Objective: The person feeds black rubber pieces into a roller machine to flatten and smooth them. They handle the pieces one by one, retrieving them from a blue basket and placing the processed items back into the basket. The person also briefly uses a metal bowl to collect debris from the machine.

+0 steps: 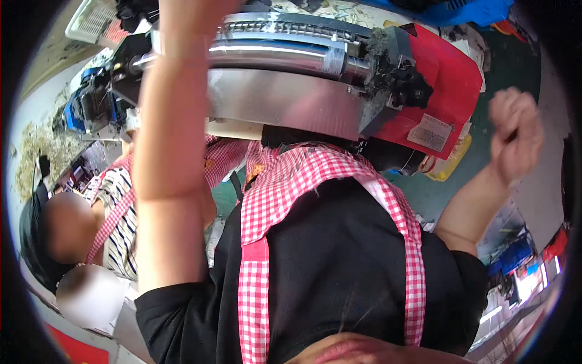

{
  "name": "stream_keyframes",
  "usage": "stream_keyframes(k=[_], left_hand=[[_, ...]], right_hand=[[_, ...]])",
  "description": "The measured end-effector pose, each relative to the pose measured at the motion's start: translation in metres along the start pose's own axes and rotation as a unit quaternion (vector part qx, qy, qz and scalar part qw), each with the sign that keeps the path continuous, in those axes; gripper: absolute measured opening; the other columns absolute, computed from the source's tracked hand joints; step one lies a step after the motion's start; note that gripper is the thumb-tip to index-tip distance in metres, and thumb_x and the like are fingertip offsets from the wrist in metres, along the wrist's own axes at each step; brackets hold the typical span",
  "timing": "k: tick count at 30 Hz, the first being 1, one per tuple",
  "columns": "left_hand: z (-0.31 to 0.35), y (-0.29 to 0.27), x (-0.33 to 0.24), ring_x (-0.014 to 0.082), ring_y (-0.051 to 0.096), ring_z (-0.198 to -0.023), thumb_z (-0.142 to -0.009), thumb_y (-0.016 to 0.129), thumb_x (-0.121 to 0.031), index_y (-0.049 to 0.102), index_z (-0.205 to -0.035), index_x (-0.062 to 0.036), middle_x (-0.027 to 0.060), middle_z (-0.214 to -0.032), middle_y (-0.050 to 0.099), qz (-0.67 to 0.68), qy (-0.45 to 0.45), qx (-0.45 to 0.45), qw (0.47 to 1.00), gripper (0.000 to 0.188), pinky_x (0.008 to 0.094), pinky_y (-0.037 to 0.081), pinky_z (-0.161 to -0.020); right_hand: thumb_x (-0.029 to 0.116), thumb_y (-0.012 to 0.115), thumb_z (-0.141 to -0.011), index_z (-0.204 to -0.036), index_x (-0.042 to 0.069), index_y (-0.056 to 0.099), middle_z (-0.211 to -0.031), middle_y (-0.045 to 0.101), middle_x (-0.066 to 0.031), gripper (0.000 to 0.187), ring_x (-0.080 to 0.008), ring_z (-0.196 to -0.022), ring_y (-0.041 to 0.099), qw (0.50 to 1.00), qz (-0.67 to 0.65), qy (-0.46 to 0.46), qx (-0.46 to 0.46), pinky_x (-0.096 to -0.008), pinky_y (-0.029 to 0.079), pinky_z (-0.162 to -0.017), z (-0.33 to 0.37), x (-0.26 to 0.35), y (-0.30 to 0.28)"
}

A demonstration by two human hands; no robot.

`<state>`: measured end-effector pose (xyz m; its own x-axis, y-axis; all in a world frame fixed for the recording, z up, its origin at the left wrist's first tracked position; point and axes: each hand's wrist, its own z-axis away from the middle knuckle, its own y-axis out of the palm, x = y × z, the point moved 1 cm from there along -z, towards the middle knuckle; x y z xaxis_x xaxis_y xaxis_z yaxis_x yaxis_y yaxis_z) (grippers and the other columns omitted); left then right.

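My left arm reaches up across a machine with a shiny metal roller [273,57] and a curved steel front plate [285,103]. My left hand [200,9] is cut off by the top edge, and its fingers do not show. Out to the right, apart from the machine, I hold up my right hand [515,133]. It is blurred, with the fingers curled in; whether anything lies inside them is hidden. The machine's red end cover [442,91] is between the roller and my right hand. Dark grey fluff [382,57] clings to the roller's right end.
Another person in a striped top and checked apron [115,224] is close on my left. A white plastic basket [97,21] stands at the far left. A yellow container [451,158] shows below the red cover. Blue material [461,12] lies at the far right.
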<state>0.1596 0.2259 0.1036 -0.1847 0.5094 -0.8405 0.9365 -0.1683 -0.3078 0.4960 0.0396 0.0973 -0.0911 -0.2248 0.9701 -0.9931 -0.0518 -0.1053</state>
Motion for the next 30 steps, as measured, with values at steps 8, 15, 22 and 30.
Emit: stream_keyframes(k=[8, 15, 22, 30], left_hand=[[0.261, -0.006, -0.092, 0.0307, 0.050, -0.124, -0.095, 0.060, -0.032, 0.057, -0.129, 0.0003, 0.0181, -0.131, 0.054, 0.207, -0.156, 0.212, 0.942, 0.047, 0.0445, 0.038, -0.109], [0.458, -0.044, 0.011, 0.0345, 0.060, -0.119, -0.085, 0.081, -0.028, 0.056, -0.128, 0.0027, 0.0216, -0.127, 0.061, -0.015, -0.447, -0.022, 0.894, 0.058, 0.0409, 0.047, -0.103], [0.439, 0.020, 0.108, 0.0459, 0.054, -0.120, -0.062, 0.089, -0.051, 0.042, -0.139, 0.0106, 0.0306, -0.125, 0.056, -0.323, -0.398, 0.022, 0.859, 0.110, 0.0506, 0.044, -0.105], [0.460, -0.012, 0.116, 0.0463, 0.048, -0.124, -0.063, 0.089, -0.034, 0.040, -0.138, 0.0117, 0.0327, -0.130, 0.050, -0.224, -0.330, 0.021, 0.917, 0.100, 0.0490, 0.039, -0.109]], right_hand=[[0.011, 0.060, -0.097, -0.114, -0.002, 0.063, -0.112, 0.067, -0.0086, 0.022, -0.0164, -0.107, 0.063, 0.842, -0.309, 0.279, 0.342, -0.0342, 0.050, -0.094, 0.100, -0.036, 0.246], [0.038, 0.059, -0.097, -0.123, 0.003, 0.064, -0.118, 0.067, -0.0234, 0.044, -0.0394, -0.110, 0.065, 0.881, 0.114, 0.267, 0.374, -0.0461, 0.051, -0.096, 0.204, -0.126, 0.258], [0.028, 0.069, -0.089, -0.132, 0.003, 0.055, -0.125, 0.059, -0.0235, 0.052, -0.0431, -0.121, 0.053, 0.918, 0.305, 0.218, 0.127, -0.0499, 0.045, -0.102, 0.252, -0.147, 0.264], [0.033, 0.079, -0.077, -0.144, -0.002, 0.037, -0.129, 0.052, -0.0301, 0.086, -0.0463, -0.123, 0.049, 0.844, 0.458, 0.259, -0.103, -0.0540, 0.042, -0.104, 0.215, -0.190, 0.323]])
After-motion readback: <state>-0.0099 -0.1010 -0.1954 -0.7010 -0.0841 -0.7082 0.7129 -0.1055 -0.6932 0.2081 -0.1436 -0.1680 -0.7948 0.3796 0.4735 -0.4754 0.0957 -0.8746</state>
